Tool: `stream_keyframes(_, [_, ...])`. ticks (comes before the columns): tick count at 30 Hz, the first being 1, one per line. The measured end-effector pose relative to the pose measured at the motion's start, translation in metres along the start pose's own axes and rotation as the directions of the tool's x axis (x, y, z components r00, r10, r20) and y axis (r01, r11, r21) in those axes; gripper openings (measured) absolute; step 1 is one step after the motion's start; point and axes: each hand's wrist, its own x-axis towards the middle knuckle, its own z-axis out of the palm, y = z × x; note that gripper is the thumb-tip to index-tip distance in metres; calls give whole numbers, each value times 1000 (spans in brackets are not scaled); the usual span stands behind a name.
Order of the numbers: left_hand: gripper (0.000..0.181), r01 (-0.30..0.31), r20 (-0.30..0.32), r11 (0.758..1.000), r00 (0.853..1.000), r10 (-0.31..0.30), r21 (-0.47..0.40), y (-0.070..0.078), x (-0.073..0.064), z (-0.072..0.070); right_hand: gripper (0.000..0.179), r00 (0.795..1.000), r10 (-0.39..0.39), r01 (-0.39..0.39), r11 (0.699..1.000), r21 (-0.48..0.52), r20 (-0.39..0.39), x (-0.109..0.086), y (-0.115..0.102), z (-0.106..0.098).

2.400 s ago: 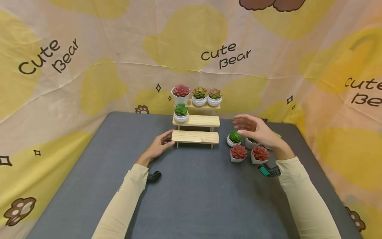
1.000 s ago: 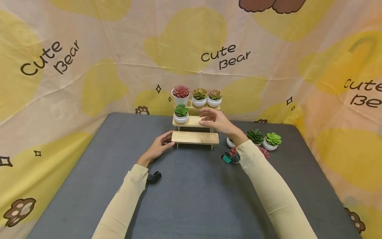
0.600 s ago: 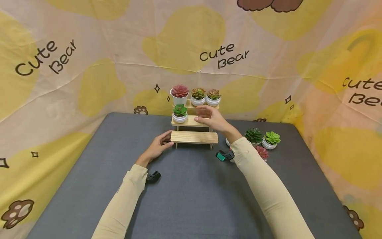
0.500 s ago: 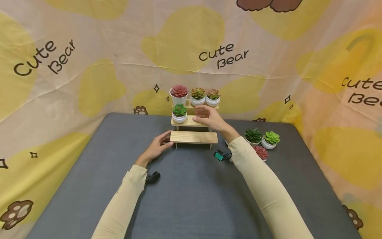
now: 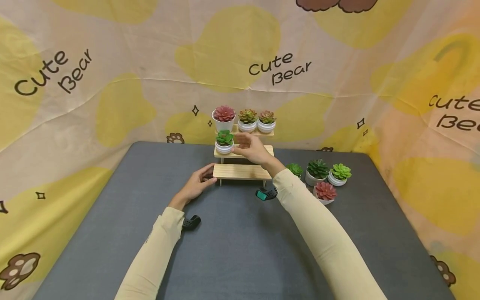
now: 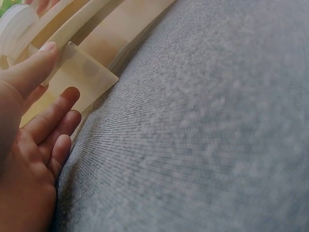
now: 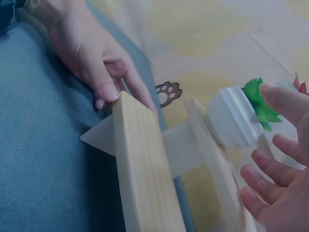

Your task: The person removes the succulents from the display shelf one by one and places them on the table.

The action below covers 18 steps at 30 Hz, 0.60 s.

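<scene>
A three-tier wooden display stand (image 5: 243, 171) stands at the back of the table. My left hand (image 5: 195, 185) holds the left end of its lowest step, thumb at the front edge and a finger at the back. On the middle step's left end sits a green succulent in a white ribbed pot (image 5: 224, 148). My right hand (image 5: 254, 150) is just right of that pot, fingers relaxed and nothing held. In the right wrist view its thumb (image 7: 285, 104) overlaps the green leaves. The top step bears a larger pink succulent (image 5: 224, 117) and two small reddish-green succulents (image 5: 247, 120).
Several potted succulents stand on the grey table right of the stand, among them a dark green one (image 5: 317, 171), a bright green one (image 5: 340, 173) and a red one (image 5: 325, 192). My right sleeve (image 5: 315, 221) covers part of this group. A printed cloth (image 5: 150, 50) hangs behind.
My right hand has moved left from above the potted succulents on the table to the middle step, close beside the green succulent. The left hand has stayed at the stand's lowest step.
</scene>
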Motion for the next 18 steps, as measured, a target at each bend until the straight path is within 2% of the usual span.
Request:
stream_keyframes(6, [63,-13,3,1000,1000,13,5,1,0,0,60,1000,28,-28,1000,-3,-13,5,2,5])
stream_keyframes(18, [63,-4,-1,1000,1000,4,15,4,-2,1,62,999,21,-22,1000,-12,-46,14,1,21])
